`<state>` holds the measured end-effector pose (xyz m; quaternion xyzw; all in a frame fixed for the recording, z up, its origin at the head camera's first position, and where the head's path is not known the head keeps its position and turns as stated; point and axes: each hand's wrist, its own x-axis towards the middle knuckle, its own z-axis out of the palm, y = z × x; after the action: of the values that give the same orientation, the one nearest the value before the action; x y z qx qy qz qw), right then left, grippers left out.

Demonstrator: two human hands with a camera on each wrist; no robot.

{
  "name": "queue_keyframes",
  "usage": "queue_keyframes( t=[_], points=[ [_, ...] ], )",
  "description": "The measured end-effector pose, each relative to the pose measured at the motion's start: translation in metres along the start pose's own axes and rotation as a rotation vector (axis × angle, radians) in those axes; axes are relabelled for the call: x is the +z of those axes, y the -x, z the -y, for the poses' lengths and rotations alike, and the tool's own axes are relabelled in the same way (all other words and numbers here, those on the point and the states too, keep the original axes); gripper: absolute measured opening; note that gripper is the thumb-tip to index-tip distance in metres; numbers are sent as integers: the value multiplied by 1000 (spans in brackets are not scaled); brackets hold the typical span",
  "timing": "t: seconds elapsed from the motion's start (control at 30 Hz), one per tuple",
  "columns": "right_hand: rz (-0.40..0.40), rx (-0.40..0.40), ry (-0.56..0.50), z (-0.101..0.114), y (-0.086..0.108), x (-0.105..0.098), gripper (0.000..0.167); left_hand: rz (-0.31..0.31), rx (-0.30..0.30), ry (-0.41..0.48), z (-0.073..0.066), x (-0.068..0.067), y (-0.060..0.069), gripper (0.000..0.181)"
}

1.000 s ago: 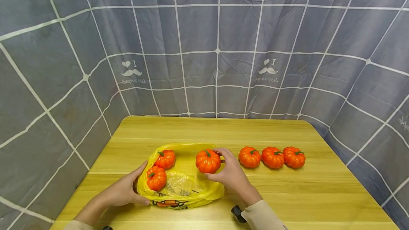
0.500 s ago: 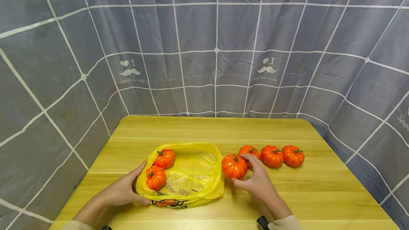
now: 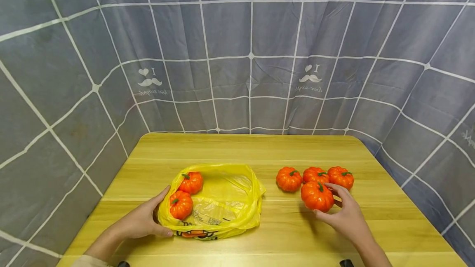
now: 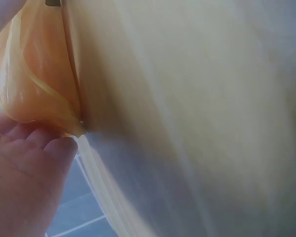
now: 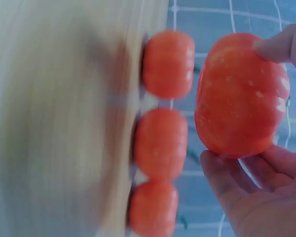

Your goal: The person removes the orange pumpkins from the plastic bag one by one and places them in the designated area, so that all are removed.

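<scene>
A yellow plastic bag point(image 3: 241, 221) stands with its mouth spread wide on the table. Inside it, along the left side, sit two small orange pumpkins, one at the back point(image 3: 192, 183) and one in front point(image 3: 181, 205). My left hand point(image 3: 142, 217) holds the bag's left side, thumb and fingers round it; the left wrist view shows its fingertips point(image 4: 59, 145) against the thin plastic. To the right, my right hand point(image 3: 345, 213) holds another pumpkin point(image 3: 317, 197) between thumb and fingers, raised off the table point(image 3: 282, 238). The right wrist view shows this held pumpkin point(image 5: 239, 98) up close.
Behind the held pumpkin, a row of three more lies on the table: a left one point(image 3: 289, 179), a middle one point(image 3: 315, 174) partly covered, and a right one point(image 3: 340, 177). A grey curtain point(image 3: 230, 81) with white lines hangs behind the table and along both sides.
My right hand has carried its pumpkin out from over the bag, rightward past the bag's edge, to in front of the row. My left hand has stayed at the bag.
</scene>
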<state>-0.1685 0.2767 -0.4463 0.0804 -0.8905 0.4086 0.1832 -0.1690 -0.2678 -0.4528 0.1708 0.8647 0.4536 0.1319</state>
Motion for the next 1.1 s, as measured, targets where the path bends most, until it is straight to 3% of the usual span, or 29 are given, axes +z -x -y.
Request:
queue_keyframes(
  t=[0.37,0.6,1.1],
  points=[
    [26,176,60,-36,10,-31,81,-17,-26,-34,-2,1,0,129],
    [96,335,114,-50,8,-48,87,-24,-21,-68,-2,1,1,128],
    [141,443,165,-61,5,-48,93,-8,-3,-43,-2,2,1,126]
  ],
)
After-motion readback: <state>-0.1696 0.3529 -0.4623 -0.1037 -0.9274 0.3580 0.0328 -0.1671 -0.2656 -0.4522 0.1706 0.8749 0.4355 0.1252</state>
